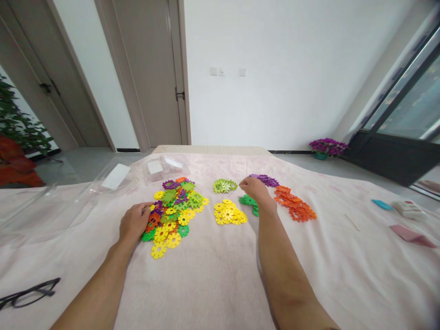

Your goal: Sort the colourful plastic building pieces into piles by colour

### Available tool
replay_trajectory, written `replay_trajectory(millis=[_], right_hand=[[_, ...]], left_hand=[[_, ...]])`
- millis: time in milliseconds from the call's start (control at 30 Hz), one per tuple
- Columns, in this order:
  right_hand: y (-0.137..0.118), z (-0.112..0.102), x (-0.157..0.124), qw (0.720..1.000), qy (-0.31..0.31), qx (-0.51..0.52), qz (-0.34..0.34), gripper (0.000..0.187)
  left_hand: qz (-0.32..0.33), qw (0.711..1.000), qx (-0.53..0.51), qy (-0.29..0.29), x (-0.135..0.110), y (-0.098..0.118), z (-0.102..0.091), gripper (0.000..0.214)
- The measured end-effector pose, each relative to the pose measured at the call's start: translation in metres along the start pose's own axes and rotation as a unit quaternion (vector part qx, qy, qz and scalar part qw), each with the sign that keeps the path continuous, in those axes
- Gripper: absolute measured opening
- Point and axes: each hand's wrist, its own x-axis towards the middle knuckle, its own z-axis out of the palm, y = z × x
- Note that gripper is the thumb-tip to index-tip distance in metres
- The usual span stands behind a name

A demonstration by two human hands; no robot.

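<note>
On the bed (213, 275), a mixed heap of discs (173, 211) lies left of centre, with the left hand (134, 222) at its left edge. The sorted piles (229, 213) sit to its right, and the right hand (255, 189) rests among the farther ones. Plastic bags (117, 178) lie behind the heap, and glasses (29, 295) lie at near left.

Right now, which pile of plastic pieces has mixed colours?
The large pile at the left hand: yellow, green, purple and orange together. The yellow pile and orange pile each hold one colour.
</note>
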Motion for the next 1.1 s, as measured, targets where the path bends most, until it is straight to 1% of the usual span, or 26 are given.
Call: replay_trajectory(millis=[100, 233, 300, 400, 467, 633, 800, 967, 1033, 1100], right_hand=[[-0.036, 0.009, -0.007, 0.995, -0.05, 0.004, -0.082, 0.025], [-0.078, 0.036, -0.023, 0.973, -0.097, 0.012, -0.207, 0.02], [-0.092, 0.051, -0.032, 0.964, -0.097, 0.013, -0.248, 0.024], [-0.103, 0.07, -0.043, 0.953, -0.092, 0.009, -0.289, 0.036], [-0.105, 0.078, -0.046, 0.949, -0.095, 0.0, -0.301, 0.035], [-0.104, 0.087, -0.046, 0.952, -0.096, 0.005, -0.292, 0.022], [-0.103, 0.083, -0.043, 0.955, -0.083, 0.041, -0.283, 0.015], [-0.097, 0.076, -0.031, 0.972, -0.022, 0.098, -0.214, 0.017], [-0.09, 0.074, -0.024, 0.978, -0.009, 0.123, -0.167, 0.019], [-0.081, 0.072, -0.016, 0.984, -0.01, 0.141, -0.108, 0.022]], left_hand=[[0.003, 1.0, -0.002, 0.0, 0.0, -0.001, 0.001, 0.043], [0.009, 1.0, -0.003, 0.001, 0.001, -0.002, 0.001, 0.042], [0.011, 1.0, -0.005, 0.002, 0.001, -0.001, 0.001, 0.042], [0.013, 1.0, -0.008, 0.004, 0.0, 0.0, 0.0, 0.042], [0.012, 1.0, -0.005, 0.005, 0.0, 0.001, -0.001, 0.041], [0.003, 1.0, 0.002, 0.005, -0.002, 0.004, -0.003, 0.041], [0.006, 1.0, -0.002, 0.004, -0.001, 0.003, -0.002, 0.041], [0.007, 1.0, -0.005, 0.002, 0.0, 0.001, -0.001, 0.042], [0.007, 1.0, -0.006, 0.002, 0.0, 0.001, -0.001, 0.042], [0.006, 1.0, -0.007, 0.004, 0.0, 0.001, -0.001, 0.042]])
